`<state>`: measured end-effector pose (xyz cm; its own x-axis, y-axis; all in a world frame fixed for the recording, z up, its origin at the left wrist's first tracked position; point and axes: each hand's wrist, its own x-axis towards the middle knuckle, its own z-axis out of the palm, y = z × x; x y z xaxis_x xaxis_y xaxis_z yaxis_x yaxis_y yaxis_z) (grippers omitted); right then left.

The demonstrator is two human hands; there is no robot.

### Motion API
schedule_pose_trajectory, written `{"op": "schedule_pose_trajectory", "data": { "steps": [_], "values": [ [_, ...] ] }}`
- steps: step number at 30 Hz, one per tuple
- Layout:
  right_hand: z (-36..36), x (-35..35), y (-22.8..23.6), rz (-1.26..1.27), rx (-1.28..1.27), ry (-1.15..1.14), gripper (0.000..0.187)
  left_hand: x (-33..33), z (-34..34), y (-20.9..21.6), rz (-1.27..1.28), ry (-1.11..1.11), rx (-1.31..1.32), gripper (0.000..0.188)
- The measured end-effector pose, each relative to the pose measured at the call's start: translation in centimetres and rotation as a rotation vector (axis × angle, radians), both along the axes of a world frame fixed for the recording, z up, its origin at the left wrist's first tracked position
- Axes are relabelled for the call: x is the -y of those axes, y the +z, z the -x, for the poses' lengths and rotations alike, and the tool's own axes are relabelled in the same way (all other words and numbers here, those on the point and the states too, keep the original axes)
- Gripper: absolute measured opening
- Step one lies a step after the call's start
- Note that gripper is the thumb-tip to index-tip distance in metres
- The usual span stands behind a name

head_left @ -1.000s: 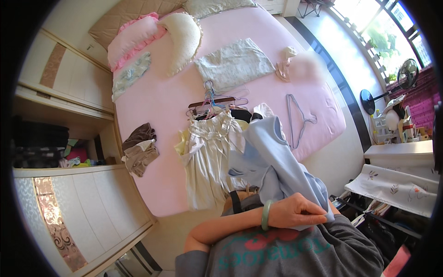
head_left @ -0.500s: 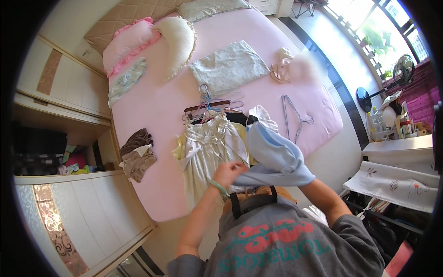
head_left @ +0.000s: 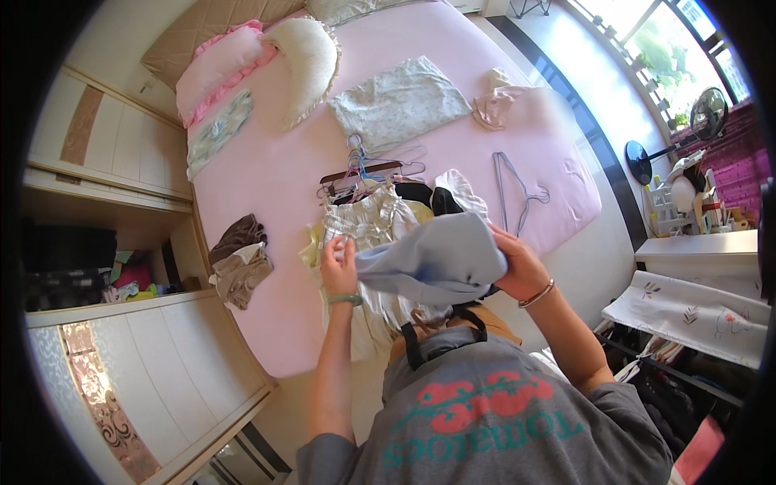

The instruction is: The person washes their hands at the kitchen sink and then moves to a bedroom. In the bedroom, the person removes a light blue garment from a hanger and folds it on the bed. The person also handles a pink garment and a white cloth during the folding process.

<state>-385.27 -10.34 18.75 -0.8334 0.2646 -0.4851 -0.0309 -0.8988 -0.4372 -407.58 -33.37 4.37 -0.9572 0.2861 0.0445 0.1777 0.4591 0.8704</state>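
Note:
A light blue garment (head_left: 436, 259), folded over on itself so that its kind does not show, hangs stretched between my hands in front of my body. My right hand (head_left: 524, 271) grips its right end, the fingers partly behind the cloth. At the narrower left end, my left hand (head_left: 339, 267) holds the edge with its fingers pointing away from me. Beneath it on the bed lies a cream satin garment (head_left: 368, 218) with a gathered top, over yellow clothing. Several hangers (head_left: 360, 166) are bunched at the top of that clothing pile.
The pink-sheeted bed (head_left: 299, 339) also bears brown clothes (head_left: 242, 267) at left, a grey-blue hanger (head_left: 509, 194) at right, a folded patterned cloth (head_left: 400, 105) and pillows (head_left: 222, 77). An open wardrobe (head_left: 113, 210) stands left; a fan (head_left: 707, 113) and a white table (head_left: 695, 255) stand right.
My left hand has moved left and away from me to the garment's left end. The garment has turned from a hanging bundle to a wider span, and my right hand has moved up.

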Motion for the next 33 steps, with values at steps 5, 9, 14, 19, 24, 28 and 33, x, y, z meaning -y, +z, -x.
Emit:
{"op": "schedule_pose_trajectory", "data": {
  "steps": [5,9,14,19,24,28,33],
  "values": [
    [2.1,2.3,-0.7,0.133,-0.092,-0.132,0.037,-6.8,-7.4,8.5,-0.188,-0.229,0.207,0.064],
    [3.5,3.4,1.6,0.177,-0.141,-0.21,0.037,-8.8,-11.0,2.1,-0.205,-0.307,0.051,0.092],
    [2.5,1.8,4.0,0.302,-0.292,-0.321,0.037,-9.1,-10.4,0.2,-0.288,-0.414,0.802,0.091],
    [-0.4,-4.2,6.3,0.406,-0.673,-0.351,0.04,-3.8,-7.3,-6.3,0.117,-0.307,0.394,0.066],
    [-0.3,-3.1,4.8,0.041,-0.615,-0.302,0.036,-2.2,-6.9,-5.2,0.114,-0.248,0.182,0.068],
    [1.1,0.3,2.6,0.313,-0.57,-0.305,0.043,-7.5,-9.7,4.0,-0.133,-0.392,-0.05,0.066],
    [3.0,1.3,3.2,0.189,-0.405,-0.258,0.059,-9.9,-9.9,7.3,-0.189,-0.588,0.384,0.045]
  ]
}}
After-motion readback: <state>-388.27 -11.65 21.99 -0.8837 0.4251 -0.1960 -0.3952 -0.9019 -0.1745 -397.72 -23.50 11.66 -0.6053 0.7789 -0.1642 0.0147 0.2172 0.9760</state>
